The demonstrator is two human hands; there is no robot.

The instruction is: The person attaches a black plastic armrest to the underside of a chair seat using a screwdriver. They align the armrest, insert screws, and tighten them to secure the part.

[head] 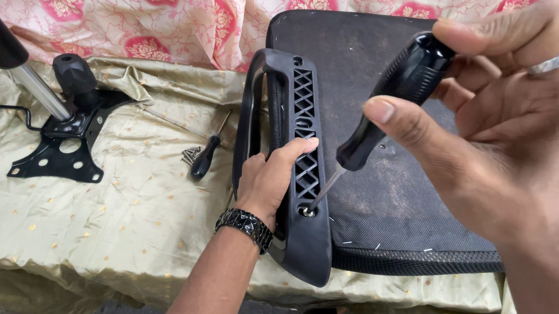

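Right hand (pixel 519 134): fingers closed round the black handle of a screwdriver (pixel 391 100), its tip set in a screw hole low on the armrest (pixel 297 160). Left hand (pixel 268 181): fingers curled over the armrest's inner edge, just beside the tip; a dark bracelet sits on its wrist. The armrest lies against an upturned chair seat (pixel 378 186). Bench covered in pale gold cloth (pixel 122 222). Further left: second screwdriver (pixel 205 157), loose screws (pixel 189 155), black seat mechanism (pixel 69 133). Floral fabric (pixel 184 2) behind.

Matt black plastic armrest (pixel 298 152), dusty rough seat underside (pixel 381 165), shiny metal screwdriver shaft (pixel 325 190), sheeny gold cloth (pixel 137 217).
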